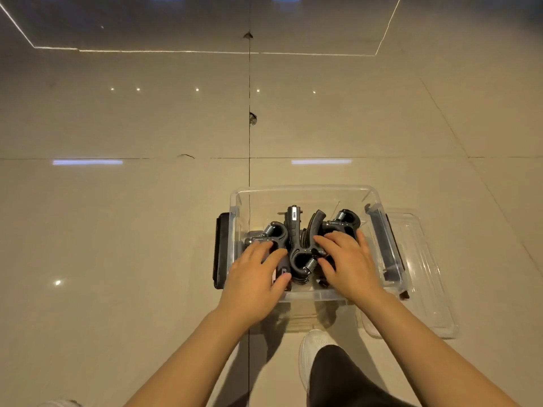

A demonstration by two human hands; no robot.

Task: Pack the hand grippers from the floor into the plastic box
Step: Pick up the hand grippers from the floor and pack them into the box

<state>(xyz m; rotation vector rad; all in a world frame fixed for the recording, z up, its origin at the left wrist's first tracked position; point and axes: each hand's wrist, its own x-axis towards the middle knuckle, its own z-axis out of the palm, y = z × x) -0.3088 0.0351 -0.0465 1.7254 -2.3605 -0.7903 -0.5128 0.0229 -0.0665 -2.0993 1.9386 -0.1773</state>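
Glossy beige tile floor reflected ceiling lights. Clear plastic box sat at 6 o'clock, hand grippers inside. Left hand and right hand lay flat, fingers spread, pressing them. Clear lid at 4 o'clock, white shoe below.

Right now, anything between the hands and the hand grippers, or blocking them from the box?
Nothing visible. The box is open, its lid lying on the floor to its right. The hand grippers already sit inside. The left hand and right hand rest directly on them, fingers fairly straight.
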